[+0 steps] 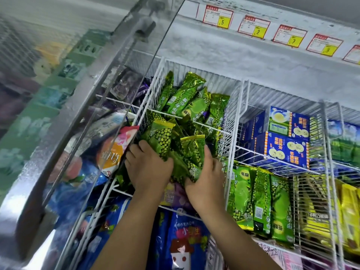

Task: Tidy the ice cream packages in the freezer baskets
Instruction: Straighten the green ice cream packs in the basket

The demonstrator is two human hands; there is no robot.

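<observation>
Several shiny green ice cream packages [171,141] lie jumbled in a white wire basket [229,98] in the middle of the open freezer. My left hand [148,168] grips the left side of a bunch of these packages. On the bunch's right side my right hand [204,180] closes over the lower ends. More green packages [187,96] lean upright at the back of the same basket. A neat row of green packages [261,203] stands in the basket to the right.
The tilted glass lid [109,78] rises on the left. Blue boxes [286,139] fill the right basket, with yellow packages [348,217] at far right. A pink-orange package [115,152] and blue bags [183,238] lie beside and below my hands. Price tags [253,27] line the frosted back wall.
</observation>
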